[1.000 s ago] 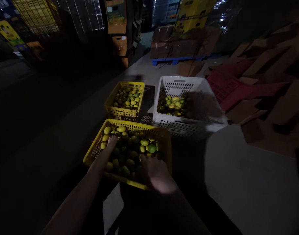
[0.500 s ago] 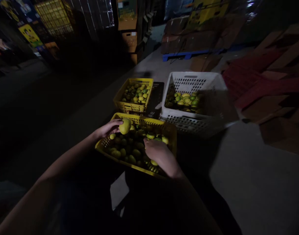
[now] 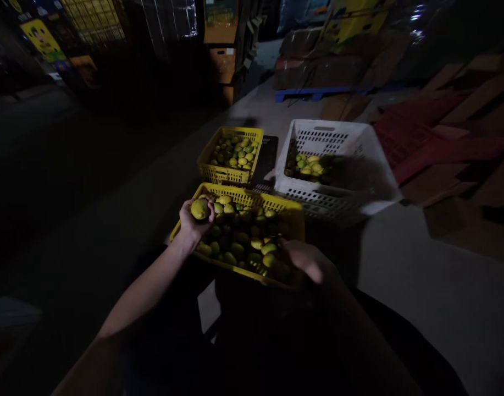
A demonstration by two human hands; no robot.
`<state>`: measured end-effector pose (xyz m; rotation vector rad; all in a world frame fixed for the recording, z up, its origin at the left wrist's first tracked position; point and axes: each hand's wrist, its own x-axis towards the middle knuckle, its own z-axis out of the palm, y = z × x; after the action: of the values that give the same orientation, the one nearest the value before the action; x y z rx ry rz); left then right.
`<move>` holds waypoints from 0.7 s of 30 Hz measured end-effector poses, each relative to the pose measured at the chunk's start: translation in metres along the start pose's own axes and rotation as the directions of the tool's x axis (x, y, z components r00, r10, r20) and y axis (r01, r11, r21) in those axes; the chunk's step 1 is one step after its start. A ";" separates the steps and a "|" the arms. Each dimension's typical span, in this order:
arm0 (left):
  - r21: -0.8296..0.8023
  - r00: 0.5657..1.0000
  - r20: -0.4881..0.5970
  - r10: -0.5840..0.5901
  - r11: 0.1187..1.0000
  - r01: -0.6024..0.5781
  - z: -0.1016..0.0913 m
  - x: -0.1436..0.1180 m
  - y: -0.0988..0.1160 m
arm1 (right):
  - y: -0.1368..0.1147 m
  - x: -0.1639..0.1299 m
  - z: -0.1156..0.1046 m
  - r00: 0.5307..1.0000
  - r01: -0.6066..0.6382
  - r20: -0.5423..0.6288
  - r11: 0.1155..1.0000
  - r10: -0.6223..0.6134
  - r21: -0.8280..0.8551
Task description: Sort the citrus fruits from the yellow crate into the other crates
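Palm up at the left end of the near yellow crate (image 3: 239, 268), my left hand (image 3: 193, 224) has its fingers wrapped round a yellow-green lemon (image 3: 199, 209). Many more lemons (image 3: 237, 251), yellow to green, lie loose in that crate, the middle ones in shadow. My right hand (image 3: 307, 258) is over the crate's right end, close to a few lemons (image 3: 270, 259). Its fingertips are dark and blurred, so I cannot tell whether they hold anything.
Behind stand a second yellow crate (image 3: 225, 175) of lemons and, to its right, a large white crate (image 3: 330, 193) with lemons at its left side. Cardboard boxes (image 3: 461, 220) and red crates (image 3: 425, 129) lie at the right. A blue pallet (image 3: 317, 94) carries goods at the back.
My left hand has turned palm up and moved slightly left and nearer with the lemon. My right hand has shifted right, from the crate's middle to its right end.
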<state>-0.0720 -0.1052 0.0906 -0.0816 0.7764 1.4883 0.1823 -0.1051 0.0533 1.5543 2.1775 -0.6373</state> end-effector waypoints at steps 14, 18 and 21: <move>-0.143 0.995 -0.051 -0.086 0.987 0.078 0.014 0.014 -0.015 | -0.028 0.135 0.101 0.966 -0.212 -0.142 0.975 0.218 0.062; -0.163 0.986 -0.118 -0.119 0.982 0.099 0.012 0.020 -0.018 | -0.022 0.150 0.106 0.951 -0.225 -0.165 0.952 0.262 0.209; -0.116 0.984 -0.158 -0.082 0.991 0.064 0.008 0.022 -0.021 | -0.014 0.148 0.098 0.938 -0.182 -0.209 0.907 0.276 0.380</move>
<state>-0.0518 -0.0850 0.0766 -0.3162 0.8125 1.4664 0.1282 -0.0511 -0.1074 2.1582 2.0867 -0.8255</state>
